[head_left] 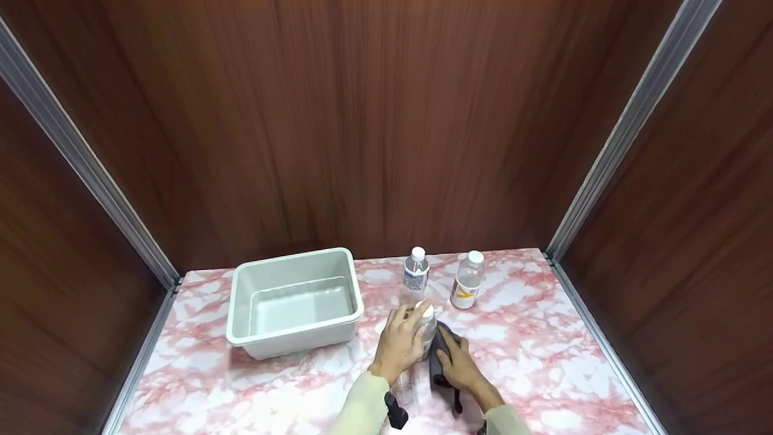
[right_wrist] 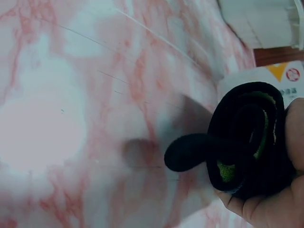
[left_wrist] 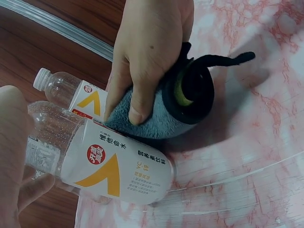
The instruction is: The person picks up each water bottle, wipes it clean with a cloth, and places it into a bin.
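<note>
My left hand (head_left: pixel 400 338) grips a clear plastic bottle (left_wrist: pixel 121 164) with a white label and a yellow V. In the head view its white cap shows near the fingers. My right hand (head_left: pixel 462 365) holds a rolled fuzzy cloth (left_wrist: pixel 147 114), grey-blue outside with black edging, a green inner layer and a black loop (right_wrist: pixel 185 152). The cloth lies right against the bottle's side, just above the table. In the left wrist view the right thumb and fingers press into the roll.
A second yellow-V bottle (head_left: pixel 465 290) stands behind at the right. Another clear bottle (head_left: pixel 415 279) with a blue-and-white label stands at the back. The grey plastic bin (head_left: pixel 296 333) sits on the left. Wood-look panels (head_left: pixel 386 133) enclose the pink marbled table (head_left: pixel 525 362).
</note>
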Demonstrator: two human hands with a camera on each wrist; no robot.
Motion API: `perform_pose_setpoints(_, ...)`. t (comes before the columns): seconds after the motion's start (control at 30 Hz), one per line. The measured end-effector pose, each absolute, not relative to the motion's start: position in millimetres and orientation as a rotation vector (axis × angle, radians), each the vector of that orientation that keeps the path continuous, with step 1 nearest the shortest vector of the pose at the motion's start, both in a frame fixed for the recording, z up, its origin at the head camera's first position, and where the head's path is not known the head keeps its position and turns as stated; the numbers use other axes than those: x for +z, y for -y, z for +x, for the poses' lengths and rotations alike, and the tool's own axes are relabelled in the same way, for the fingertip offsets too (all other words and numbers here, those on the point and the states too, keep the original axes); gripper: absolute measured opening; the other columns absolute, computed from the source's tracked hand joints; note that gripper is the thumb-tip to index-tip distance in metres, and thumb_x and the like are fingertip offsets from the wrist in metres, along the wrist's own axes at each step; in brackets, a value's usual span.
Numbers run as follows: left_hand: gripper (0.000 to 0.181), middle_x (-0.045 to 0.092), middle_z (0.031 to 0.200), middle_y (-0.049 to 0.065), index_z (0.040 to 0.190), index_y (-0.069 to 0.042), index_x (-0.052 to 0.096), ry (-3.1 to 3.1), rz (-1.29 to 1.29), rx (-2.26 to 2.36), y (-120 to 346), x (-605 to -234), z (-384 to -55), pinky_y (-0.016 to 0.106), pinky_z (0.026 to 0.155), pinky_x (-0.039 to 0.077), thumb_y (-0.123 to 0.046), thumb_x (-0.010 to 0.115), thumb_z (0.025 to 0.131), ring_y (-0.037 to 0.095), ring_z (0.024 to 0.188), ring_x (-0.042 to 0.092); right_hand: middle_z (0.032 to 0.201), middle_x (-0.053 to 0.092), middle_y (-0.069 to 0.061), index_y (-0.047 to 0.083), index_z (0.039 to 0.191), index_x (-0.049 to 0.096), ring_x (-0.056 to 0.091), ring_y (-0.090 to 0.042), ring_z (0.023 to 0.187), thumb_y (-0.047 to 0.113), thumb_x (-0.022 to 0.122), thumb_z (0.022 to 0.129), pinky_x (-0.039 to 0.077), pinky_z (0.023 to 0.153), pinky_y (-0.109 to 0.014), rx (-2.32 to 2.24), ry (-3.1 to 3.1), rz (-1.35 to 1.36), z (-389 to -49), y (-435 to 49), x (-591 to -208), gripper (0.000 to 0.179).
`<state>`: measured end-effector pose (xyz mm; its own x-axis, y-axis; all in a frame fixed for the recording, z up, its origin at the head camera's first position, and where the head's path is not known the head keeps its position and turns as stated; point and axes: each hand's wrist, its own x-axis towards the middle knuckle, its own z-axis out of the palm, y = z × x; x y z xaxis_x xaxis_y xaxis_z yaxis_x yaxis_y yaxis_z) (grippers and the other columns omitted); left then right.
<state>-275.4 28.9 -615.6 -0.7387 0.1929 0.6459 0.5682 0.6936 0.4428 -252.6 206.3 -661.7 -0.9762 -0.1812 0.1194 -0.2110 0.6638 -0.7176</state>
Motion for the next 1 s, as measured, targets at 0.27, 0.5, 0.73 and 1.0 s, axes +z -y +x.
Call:
perform_pose_setpoints(0.27, 0.061, 0.066, 0.119, 0.009, 0.143, -0.021, 0.059, 2.35, -0.567, -0.877, -31, -615, -275, 0.039, 0.087, 0.058, -0.009, 0.069, 0.084, 0.025, 0.102, 0.062, 0.131, 0.042, -0.042, -0.004, 0.151, 0.039, 0.056, -0.051, 0.118, 0.007, 0.053, 0.101, 0.047, 0.099, -0.064, 1.193, 2.759, 0.343, -259, -216, -649, 0.053)
perform_pose_setpoints(0.5, 0.062, 0.067, 0.114, 0.008, 0.143, -0.021, 0.059, 2.331, -0.559, -0.86, -32, -616, -276, 0.038, 0.086, 0.057, -0.009, 0.071, 0.083, 0.024, 0.1, 0.061, 0.131, 0.041, -0.042, -0.004, 0.152, 0.037, 0.054, -0.052, 0.117, 0.007, 0.053, 0.101, 0.047, 0.097, -0.064, 1.217, 2.713, 0.344, -262, -221, -631, 0.055)
perform_pose_setpoints(0.73, 0.058, 0.065, 0.111, 0.007, 0.14, -0.019, 0.061, 2.306, -0.541, -0.89, -36, -619, -274, 0.037, 0.085, 0.057, -0.011, 0.073, 0.084, 0.023, 0.099, 0.06, 0.135, 0.039, -0.04, -0.002, 0.154, 0.035, 0.052, -0.051, 0.121, 0.007, 0.052, 0.102, 0.047, 0.099, -0.062, 1.241, 2.693, 0.346, -260, -221, -615, 0.056)
perform_pose_setpoints(1.0, 0.06, 0.058, 0.105, 0.007, 0.14, -0.018, 0.061, 2.268, -0.518, -0.931, -40, -620, -273, 0.036, 0.083, 0.055, -0.013, 0.078, 0.082, 0.022, 0.097, 0.057, 0.138, 0.038, -0.04, 0.002, 0.156, 0.033, 0.051, -0.05, 0.123, 0.009, 0.052, 0.103, 0.046, 0.1, -0.061, 1.268, 2.663, 0.363, -257, -218, -599, 0.058)
